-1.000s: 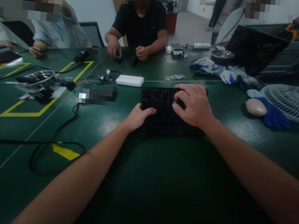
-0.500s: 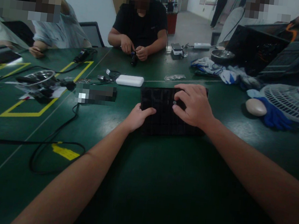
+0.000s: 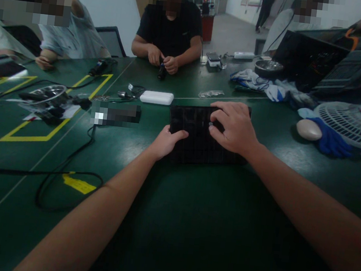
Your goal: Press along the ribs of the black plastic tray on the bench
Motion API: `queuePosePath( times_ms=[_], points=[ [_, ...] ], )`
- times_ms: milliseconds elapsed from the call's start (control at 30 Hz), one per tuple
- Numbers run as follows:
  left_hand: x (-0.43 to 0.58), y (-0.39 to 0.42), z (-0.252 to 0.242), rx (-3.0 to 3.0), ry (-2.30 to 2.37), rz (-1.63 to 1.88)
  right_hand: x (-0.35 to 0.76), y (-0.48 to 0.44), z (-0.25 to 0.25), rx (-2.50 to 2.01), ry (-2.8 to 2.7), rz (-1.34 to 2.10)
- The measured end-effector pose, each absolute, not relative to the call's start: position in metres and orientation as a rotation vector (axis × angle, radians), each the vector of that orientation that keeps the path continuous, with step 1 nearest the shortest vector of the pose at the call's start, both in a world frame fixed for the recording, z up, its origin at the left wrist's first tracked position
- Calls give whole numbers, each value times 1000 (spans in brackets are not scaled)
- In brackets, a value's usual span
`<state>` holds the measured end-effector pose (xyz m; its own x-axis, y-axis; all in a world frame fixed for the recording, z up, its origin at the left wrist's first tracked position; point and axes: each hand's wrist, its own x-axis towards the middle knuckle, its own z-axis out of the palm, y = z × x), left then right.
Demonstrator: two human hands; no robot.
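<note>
Case (image 3: 195, 148) on our table (image 3: 197, 215), left hand (image 3: 165, 144) at its left end, right hand (image 3: 234, 127) over its right, fan (image 3: 341, 125) farther right, cable (image 3: 16, 172) nearer left.

1. your left hand (image 3: 166, 142) and right hand (image 3: 233, 127) make two, on one black case (image 3: 196, 139).
2. you face two round bowls (image 3: 64, 92) (image 3: 268, 72), one left of the black case and one beyond it to the right.
3. you see two white blocks (image 3: 157, 97) (image 3: 244, 56) beyond the black case.
4. right of the black case you have one fan (image 3: 342, 119), one egg-shaped object (image 3: 309, 129) and one blue glove (image 3: 334, 142).
</note>
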<state>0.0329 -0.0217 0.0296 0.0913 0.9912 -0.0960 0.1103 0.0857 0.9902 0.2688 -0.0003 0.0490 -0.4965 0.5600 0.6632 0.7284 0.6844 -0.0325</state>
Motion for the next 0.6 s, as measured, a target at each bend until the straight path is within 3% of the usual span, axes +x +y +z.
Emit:
queuePosePath(
  times_ms=[600],
  points=[
    [32, -21, 29, 1242, 1276, 1008, 268, -1, 49, -988, -2228, -301]
  ],
)
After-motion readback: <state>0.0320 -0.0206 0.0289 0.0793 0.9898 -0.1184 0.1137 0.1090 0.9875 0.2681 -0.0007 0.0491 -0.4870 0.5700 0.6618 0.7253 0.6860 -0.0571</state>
